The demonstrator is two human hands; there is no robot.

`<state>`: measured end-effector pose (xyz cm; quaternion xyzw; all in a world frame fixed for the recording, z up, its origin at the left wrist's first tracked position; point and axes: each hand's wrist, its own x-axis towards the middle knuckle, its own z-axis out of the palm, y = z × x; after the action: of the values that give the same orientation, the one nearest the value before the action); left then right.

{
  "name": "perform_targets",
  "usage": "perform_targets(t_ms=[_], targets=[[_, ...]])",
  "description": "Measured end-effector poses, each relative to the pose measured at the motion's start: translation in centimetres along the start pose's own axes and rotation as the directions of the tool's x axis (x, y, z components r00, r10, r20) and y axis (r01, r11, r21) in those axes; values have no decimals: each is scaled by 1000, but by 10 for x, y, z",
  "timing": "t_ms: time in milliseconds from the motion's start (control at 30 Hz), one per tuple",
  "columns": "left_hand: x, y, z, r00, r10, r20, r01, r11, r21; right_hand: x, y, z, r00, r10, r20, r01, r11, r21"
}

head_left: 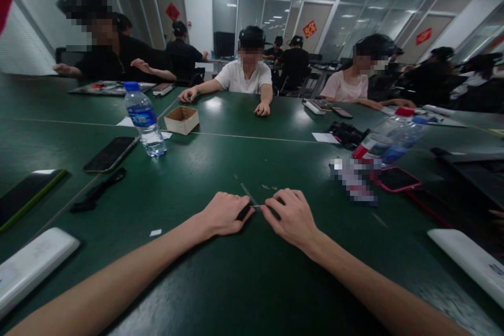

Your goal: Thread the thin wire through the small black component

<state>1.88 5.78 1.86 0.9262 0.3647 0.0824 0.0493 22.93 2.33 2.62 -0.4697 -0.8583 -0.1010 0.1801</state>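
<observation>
My left hand (227,214) rests low over the green table (220,283), thumb and fingers closed at its right side. Facing it, my right hand (292,216) is pinched, its fingertips a short gap away. A thin pale strip (256,206) bridges that gap, with an end at each hand's fingertips. Its kind is too small to make out, and its ends are hidden by the fingers. Just beyond the hands lie another thin clear strip (247,189) and small clear scraps (265,187). A white paper scrap (156,232) is by my left forearm.
Left are a water bottle (145,121), an open small box (182,120), a black phone (110,154), a black strap (98,190) and a white power bank (37,268). Right are bottles (384,134), a pink-edged phone (399,179) and a white device (468,262). People sit across.
</observation>
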Motion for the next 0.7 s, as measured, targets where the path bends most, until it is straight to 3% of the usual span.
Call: perform_targets(t_ms=[700], targets=[[0, 1, 0, 1000, -15, 24, 15, 999, 36, -4, -4, -1, 998, 14, 60, -11, 999, -48]])
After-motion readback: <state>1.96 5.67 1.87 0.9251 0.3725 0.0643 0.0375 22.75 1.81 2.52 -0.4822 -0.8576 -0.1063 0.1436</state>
